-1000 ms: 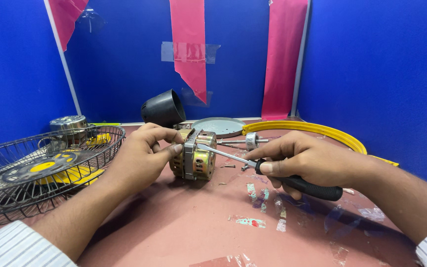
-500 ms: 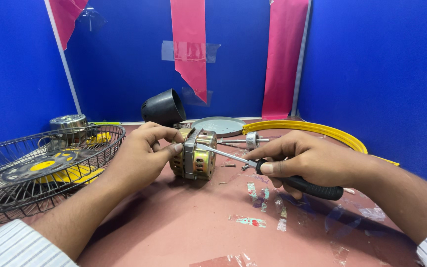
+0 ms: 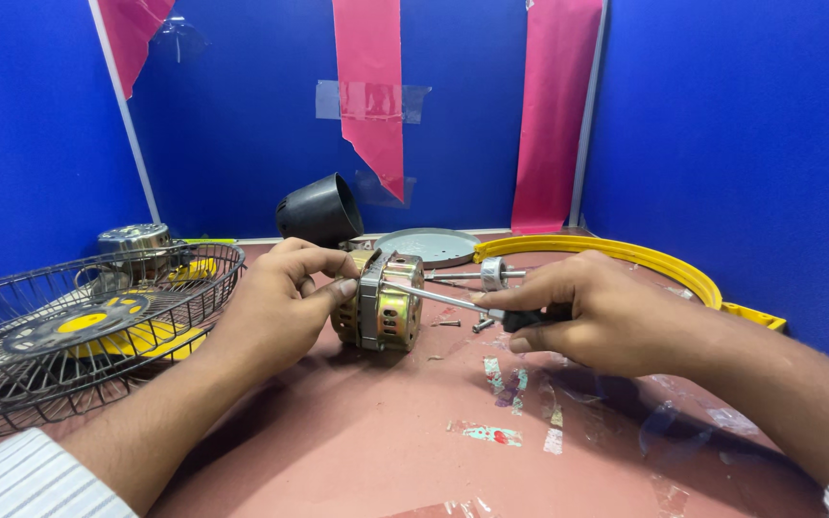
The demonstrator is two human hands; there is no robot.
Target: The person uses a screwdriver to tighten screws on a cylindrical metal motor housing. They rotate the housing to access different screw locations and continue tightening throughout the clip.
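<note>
Hardly anything is changing from a second ago. Both hands are staying in the middle of the frame, and the screwdriver [image 3: 453,301] is still pointing at the same spot on the fan motor [image 3: 380,301]. Maybe the right hand is sitting a tiny bit higher on the handle now, but I cannot be sure. To me that means the person is still busy with the same screw and is not done with it yet.

The left hand [image 3: 275,309] is curling around the left side of the motor, with the thumb and fingertips pressing on its top edge to keep it from rolling. The right hand [image 3: 595,312] is closing tightly around the black handle of the screwdriver, and the thin silver shaft is reaching left until its tip is touching the motor's face.

That motor is sitting on the reddish table [image 3: 357,451], just left of the frame's center. It is looking like a short, fat drum, shiny gold with a grey metal band around its middle. A thin shaft with a small round piece [image 3: 493,273] is sticking out behind it toward the right.

At the left edge a wire fan guard [image 3: 88,336] is lying flat. A black cone cover [image 3: 320,211] is resting behind the hands, beside a grey round plate [image 3: 429,247], and a yellow ring [image 3: 626,259] is curving off to the right.
</note>
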